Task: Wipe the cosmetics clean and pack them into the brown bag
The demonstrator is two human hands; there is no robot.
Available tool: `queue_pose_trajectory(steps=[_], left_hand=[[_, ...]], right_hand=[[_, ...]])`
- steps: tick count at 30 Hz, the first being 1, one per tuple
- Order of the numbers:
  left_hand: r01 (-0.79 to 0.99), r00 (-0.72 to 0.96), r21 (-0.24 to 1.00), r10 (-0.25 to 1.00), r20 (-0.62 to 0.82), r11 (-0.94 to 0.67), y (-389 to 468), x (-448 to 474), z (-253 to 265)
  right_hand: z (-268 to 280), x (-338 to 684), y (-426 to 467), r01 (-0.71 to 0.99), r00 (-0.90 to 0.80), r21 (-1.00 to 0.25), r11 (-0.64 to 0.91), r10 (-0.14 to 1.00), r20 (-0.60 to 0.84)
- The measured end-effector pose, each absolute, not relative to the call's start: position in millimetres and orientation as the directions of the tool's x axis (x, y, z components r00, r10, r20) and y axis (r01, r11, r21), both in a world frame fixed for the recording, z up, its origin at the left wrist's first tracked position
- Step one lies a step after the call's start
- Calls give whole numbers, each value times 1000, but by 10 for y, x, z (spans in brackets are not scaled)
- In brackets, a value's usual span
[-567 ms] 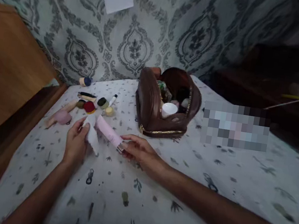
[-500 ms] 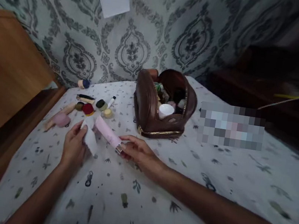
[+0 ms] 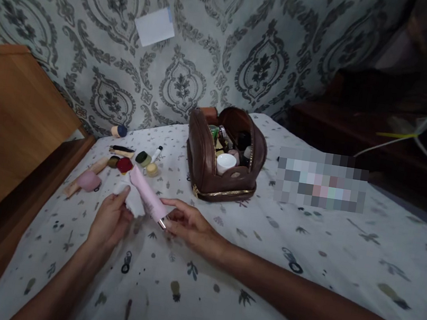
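My right hand (image 3: pixel 189 228) is closed around the silver cap end of a pink squeeze tube (image 3: pixel 148 196), which slants up and to the left. Pinched in my left hand (image 3: pixel 111 217) is a crumpled white wipe (image 3: pixel 134 200), close against the tube's side. Just beyond the tube lie a small jar with a red lid (image 3: pixel 124 165), a dark-lidded jar (image 3: pixel 143 158) and a little pale yellow pot (image 3: pixel 151 169). A pink rounded item (image 3: pixel 89 180) rests to the left of my left hand.
An unzipped brown toiletry bag (image 3: pixel 220 190), with a white jar (image 3: pixel 226 164) and other containers inside, stands on the patterned cloth (image 3: pixel 216 299). A wooden panel (image 3: pixel 12 135) borders the left side. The patterned wall (image 3: pixel 207 68) is behind. A blurred-out patch (image 3: pixel 320 180) lies at the right.
The camera view has shifted slightly, so the scene sits a little lower and further left. Both hands keep their grip on the tube and the wipe, which are close together.
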State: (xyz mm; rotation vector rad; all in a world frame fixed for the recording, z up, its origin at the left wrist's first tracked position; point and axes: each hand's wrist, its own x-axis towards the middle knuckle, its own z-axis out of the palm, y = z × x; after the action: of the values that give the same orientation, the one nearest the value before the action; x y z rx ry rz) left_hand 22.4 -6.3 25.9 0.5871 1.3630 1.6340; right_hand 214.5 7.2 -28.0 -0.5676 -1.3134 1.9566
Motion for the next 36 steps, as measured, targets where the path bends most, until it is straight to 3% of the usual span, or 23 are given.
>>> queue_pose_trajectory(steps=[7,14,22,28,32,36], left_hand=[[-456,-583,863,805,-108,-215,77,228,463],[-454,-384,891,902,-199,3,-70,437,311],[-49,-207,993,972,-113,105,-314,714,116],[-154,-170,976,969,-177,152,-344,764,-11],[30,-191,992,975,-114,122,-313,653,54],[383,-97,921,989,110,-65,-311,498,196]], right_hand=[[-215,2135,46,-430,-683,-835,-343,728,53],[-226,2144,61,-463,-647,-835,-297,757,89],[-203,2155,82,-433,-519,-901,3,817,252],[-103,2260,-5,-83,-523,-941,327,790,320],[-48,2287,-11,40,-493,-945,326,828,265],[6,2314,52,-129,-386,-961,245,880,276]])
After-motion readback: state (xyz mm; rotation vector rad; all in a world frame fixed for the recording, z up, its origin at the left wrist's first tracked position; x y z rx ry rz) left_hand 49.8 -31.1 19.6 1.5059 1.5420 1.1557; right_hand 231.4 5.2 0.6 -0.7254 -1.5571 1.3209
